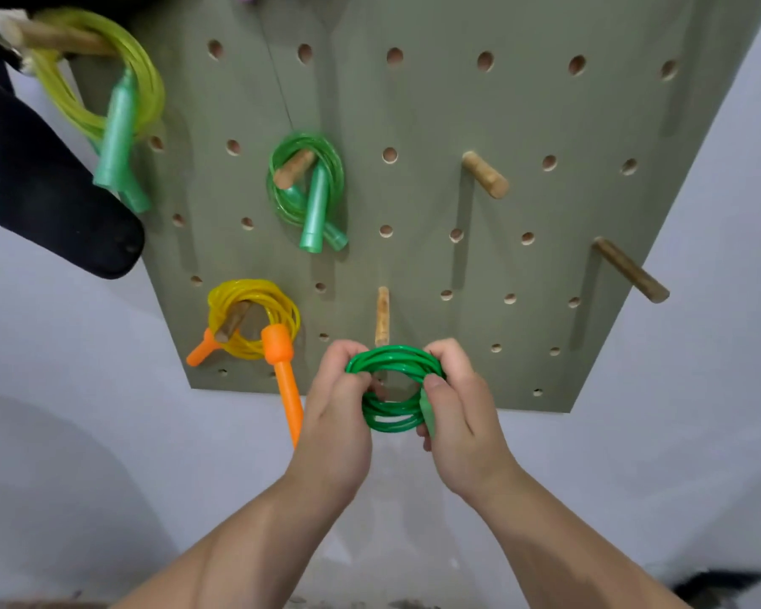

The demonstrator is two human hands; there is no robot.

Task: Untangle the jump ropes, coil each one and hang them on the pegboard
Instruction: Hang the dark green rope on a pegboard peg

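Green coil (392,391) held below the empty peg (382,315)
Left hand (337,415) and right hand (455,415) both pinch it; keep the loop wide, slip it fully over.

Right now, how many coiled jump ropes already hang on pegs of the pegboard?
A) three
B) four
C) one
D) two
A: three coils hang on pegs, the yellow-green rope, the light green rope and the yellow rope with orange handles; the dark green rope is held by the left hand and right hand.
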